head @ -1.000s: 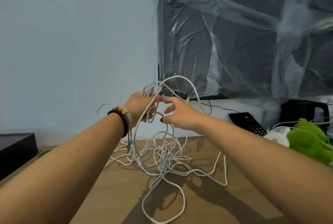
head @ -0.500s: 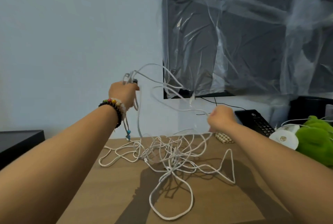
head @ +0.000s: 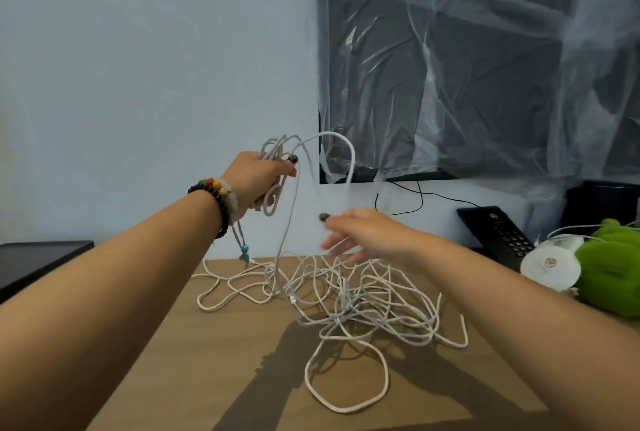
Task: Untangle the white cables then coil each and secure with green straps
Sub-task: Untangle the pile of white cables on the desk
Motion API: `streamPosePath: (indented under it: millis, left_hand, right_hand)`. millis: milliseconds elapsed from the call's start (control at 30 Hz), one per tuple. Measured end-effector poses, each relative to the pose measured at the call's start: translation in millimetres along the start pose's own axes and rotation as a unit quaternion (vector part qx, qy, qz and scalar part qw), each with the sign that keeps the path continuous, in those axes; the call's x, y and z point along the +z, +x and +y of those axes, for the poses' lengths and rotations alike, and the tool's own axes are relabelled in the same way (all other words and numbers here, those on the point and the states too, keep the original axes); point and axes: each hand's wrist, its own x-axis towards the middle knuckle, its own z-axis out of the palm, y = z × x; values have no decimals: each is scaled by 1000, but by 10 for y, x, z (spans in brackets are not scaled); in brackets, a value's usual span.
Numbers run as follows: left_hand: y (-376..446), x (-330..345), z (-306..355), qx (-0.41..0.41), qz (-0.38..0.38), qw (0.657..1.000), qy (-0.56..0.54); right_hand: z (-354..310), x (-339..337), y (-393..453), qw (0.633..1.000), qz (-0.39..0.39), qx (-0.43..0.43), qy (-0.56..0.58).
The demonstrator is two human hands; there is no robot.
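White cables [head: 346, 295] lie knotted on the wooden table [head: 194, 361], centre-far. A few loops are gripped by the left hand [head: 258, 179]; the right hand [head: 363, 233] is open, blurred, w/ nothing held. Risk: knots could be tightened if loops are yanked upward.
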Motion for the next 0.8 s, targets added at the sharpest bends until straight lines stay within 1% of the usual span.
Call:
streamPosePath:
  millis: [33, 67, 133, 167, 267, 333, 367, 400, 467, 533, 567, 600, 633, 667, 700, 767, 800]
  left_hand:
    - [-3, 12, 10, -2, 1, 1000, -17]
    - [-11, 19, 26, -5, -4, 999, -32]
    - [-47, 24, 65, -9, -29, 998, -58]
    - [-74, 27, 83, -11, -47, 997, -66]
    - [-146, 15, 101, -9, -93, 994, -62]
    - [-152, -30, 84, -6, -93, 994, -65]
    - [-139, -66, 73, -7, -85, 994, -75]
    - [-116, -117, 60, -10, -72, 993, -92]
    - [-61, -249, 33, -20, -25, 989, -148]
    - [13, -400, -14, -31, 45, 977, -206]
    - [56, -472, -50, -39, 84, 968, -234]
    - [89, -538, -93, -51, 116, 958, -259]
    - [105, -580, -135, -64, 132, 950, -274]
    - [99, -591, -165, -76, 125, 950, -276]
    - [71, -559, -190, -82, 100, 956, -263]
    - [-43, -396, -221, -83, 32, 974, -207]
    - [-121, -276, -221, -70, -5, 981, -182]
  right_hand:
    - [-65, 117, -76, 998, -65, -4, 10]
    - [-86, 224, -120, 995, -95, -12, 3]
    - [-80, 414, -149, 995, -96, -33, 14]
    - [-80, 489, -144, 995, -88, -38, 41]
    - [-84, 607, -120, 982, -94, -33, 163]
    - [-128, 592, -130, 965, -108, -35, 235]
    - [-145, 544, -122, 964, -91, -30, 249]
    - [-159, 476, -103, 967, -53, -21, 250]
    - [-123, 250, 21, 969, 61, -5, 241]
    - [-64, -56, 133, 955, 179, 10, 238]
    - [-33, -215, 163, 943, 225, 20, 243]
    - [-3, -356, 181, 933, 254, 32, 252]
    - [12, -462, 192, 926, 265, 43, 265]
    - [7, -534, 190, 922, 269, 49, 276]
    - [-22, -565, 195, 919, 268, 46, 284]
    - [-149, -538, 216, 922, 258, 21, 287]
    - [-249, -494, 226, 925, 247, 4, 287]
